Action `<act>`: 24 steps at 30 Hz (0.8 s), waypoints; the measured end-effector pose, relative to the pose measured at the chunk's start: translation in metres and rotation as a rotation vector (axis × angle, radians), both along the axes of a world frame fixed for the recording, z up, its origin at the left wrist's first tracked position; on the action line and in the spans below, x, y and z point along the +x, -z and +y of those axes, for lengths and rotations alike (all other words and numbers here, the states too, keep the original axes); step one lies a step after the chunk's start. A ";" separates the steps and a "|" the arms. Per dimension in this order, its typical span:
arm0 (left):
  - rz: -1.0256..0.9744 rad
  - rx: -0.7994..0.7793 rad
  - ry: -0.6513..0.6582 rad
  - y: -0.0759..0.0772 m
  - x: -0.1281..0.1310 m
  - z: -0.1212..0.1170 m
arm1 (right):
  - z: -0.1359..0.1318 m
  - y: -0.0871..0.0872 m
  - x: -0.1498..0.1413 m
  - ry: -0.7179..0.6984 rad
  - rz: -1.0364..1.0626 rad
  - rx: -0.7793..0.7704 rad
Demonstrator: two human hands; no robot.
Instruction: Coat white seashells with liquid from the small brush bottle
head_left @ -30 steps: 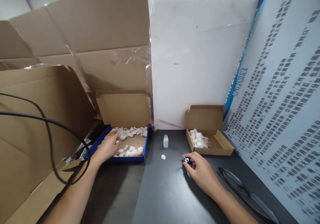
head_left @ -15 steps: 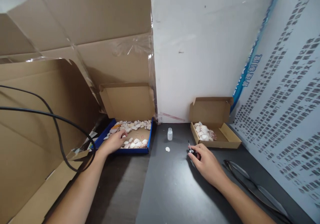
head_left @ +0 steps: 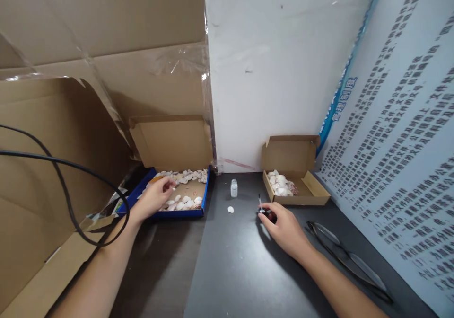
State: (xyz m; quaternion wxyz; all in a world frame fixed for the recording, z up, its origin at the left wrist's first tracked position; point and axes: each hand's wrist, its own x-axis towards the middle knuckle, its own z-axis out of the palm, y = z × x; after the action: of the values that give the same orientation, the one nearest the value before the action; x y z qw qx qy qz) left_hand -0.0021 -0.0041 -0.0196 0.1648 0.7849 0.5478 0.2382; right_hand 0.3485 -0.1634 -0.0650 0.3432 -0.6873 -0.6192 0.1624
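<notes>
Head view | brush cap (head_left: 262, 211) is pinched by right hand (head_left: 285, 225); brush tip (head_left: 259, 196) best held above grip | left hand (head_left: 155, 198) beside shells (head_left: 185, 203): grip can't be told

"What sort of place is this?"
"A makeshift work booth, perhaps in an office; the room beyond is hidden."
"What shows that?"
"Taped cardboard panels (head_left: 149, 20) wall the left, a plain white panel (head_left: 276, 95) closes the far side, and a big printed notice (head_left: 400, 143) lines the right, its Chinese heading reading 'management system'."
"Hence the office?"
"Yes, that rules notice. Between them runs a dark, smooth tabletop (head_left: 227, 261)."
</notes>
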 end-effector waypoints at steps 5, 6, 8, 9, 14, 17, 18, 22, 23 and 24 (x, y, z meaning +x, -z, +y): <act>0.023 0.023 0.044 -0.002 0.013 -0.006 | -0.001 -0.001 -0.001 0.007 0.028 0.007; 0.039 0.014 0.039 -0.001 0.013 -0.006 | -0.001 -0.001 -0.001 0.002 0.025 0.013; 0.073 -0.022 0.014 0.003 0.012 -0.003 | -0.001 -0.001 -0.001 -0.013 0.019 0.029; 0.091 -0.046 -0.005 0.005 0.010 -0.001 | -0.001 -0.001 -0.001 -0.019 0.017 0.038; 0.171 -0.148 -0.081 0.018 -0.002 0.013 | -0.002 0.000 -0.001 -0.019 0.017 0.061; 0.195 -0.142 -0.101 0.017 -0.007 0.016 | -0.002 0.000 -0.001 -0.026 0.020 0.050; 0.200 -0.122 -0.109 0.013 -0.006 0.014 | -0.002 0.000 -0.001 -0.027 0.020 0.046; 0.193 0.066 -0.105 -0.010 0.024 -0.010 | -0.001 0.003 0.001 -0.033 0.017 0.043; 0.191 0.106 -0.062 -0.015 0.039 -0.020 | 0.000 0.004 0.001 -0.037 0.014 0.044; 0.194 0.127 0.007 -0.017 0.056 -0.031 | 0.000 0.004 0.002 -0.039 0.012 0.045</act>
State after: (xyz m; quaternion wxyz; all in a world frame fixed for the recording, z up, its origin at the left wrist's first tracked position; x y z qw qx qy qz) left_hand 0.0543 -0.0352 -0.0023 0.0619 0.8151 0.5422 0.1945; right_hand 0.3501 -0.1632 -0.0694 0.3591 -0.6662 -0.6339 0.1594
